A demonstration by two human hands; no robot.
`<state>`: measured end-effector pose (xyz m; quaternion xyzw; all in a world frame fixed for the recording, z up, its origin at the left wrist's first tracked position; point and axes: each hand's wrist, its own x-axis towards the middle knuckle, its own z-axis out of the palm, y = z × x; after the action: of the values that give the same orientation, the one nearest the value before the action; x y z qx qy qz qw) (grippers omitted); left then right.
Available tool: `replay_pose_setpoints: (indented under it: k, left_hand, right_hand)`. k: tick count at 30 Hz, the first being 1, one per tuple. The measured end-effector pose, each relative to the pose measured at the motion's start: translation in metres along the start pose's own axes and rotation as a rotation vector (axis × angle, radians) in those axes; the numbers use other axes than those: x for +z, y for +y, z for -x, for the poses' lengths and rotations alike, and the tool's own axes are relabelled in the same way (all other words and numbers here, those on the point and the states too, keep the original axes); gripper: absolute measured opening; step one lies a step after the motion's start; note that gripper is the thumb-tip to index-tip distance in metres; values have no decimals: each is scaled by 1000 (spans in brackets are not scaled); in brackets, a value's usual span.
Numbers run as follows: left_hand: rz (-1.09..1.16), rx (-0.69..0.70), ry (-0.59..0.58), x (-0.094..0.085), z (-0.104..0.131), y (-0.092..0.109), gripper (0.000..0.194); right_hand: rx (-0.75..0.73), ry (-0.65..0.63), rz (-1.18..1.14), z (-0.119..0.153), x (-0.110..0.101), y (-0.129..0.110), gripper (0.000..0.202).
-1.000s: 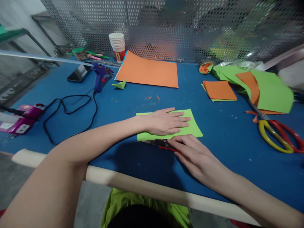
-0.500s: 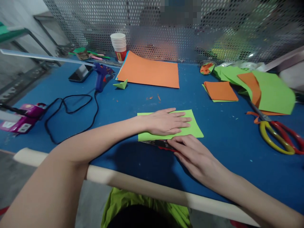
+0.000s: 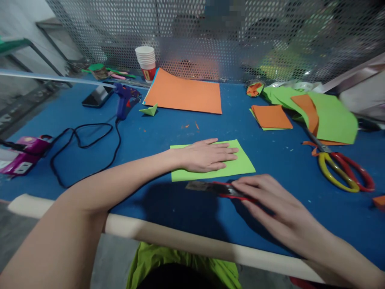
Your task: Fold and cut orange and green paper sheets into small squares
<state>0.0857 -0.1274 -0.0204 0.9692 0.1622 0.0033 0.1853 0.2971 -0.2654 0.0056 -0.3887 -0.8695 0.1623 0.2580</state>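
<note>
My left hand (image 3: 207, 155) lies flat with fingers spread on a piece of green paper (image 3: 245, 163), pressing it to the blue table. The paper looks folded along its near edge. In my right hand (image 3: 267, 200) is a red and black utility knife (image 3: 230, 190), its blade out and pointing left. The blade is apart from the paper, just in front of the near edge, and slightly blurred. My fingers and thumb wrap the handle and hide its rear end.
Orange sheets (image 3: 186, 92) lie at the back. A blue glue gun (image 3: 122, 100) with its cord is at left, near a purple power strip (image 3: 25, 154). At right are orange squares (image 3: 272, 116), large scissors (image 3: 338, 168) and green paper (image 3: 337, 116). Paper cups (image 3: 146, 62) stand behind.
My right hand has drawn the utility knife away from the paper's near edge, toward me and to the right. My left hand stays flat on the paper. The view has shifted slightly.
</note>
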Motion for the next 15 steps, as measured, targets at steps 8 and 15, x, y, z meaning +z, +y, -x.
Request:
replay_pose_setpoints:
  k: [8, 15]
  left_hand:
    - [235, -65, 276, -3, 1, -2, 42]
    - [237, -156, 498, -26, 7, 3, 31]
  right_hand:
    - [576, 337, 302, 28, -42, 70, 28]
    - [347, 233, 536, 26, -39, 95, 29]
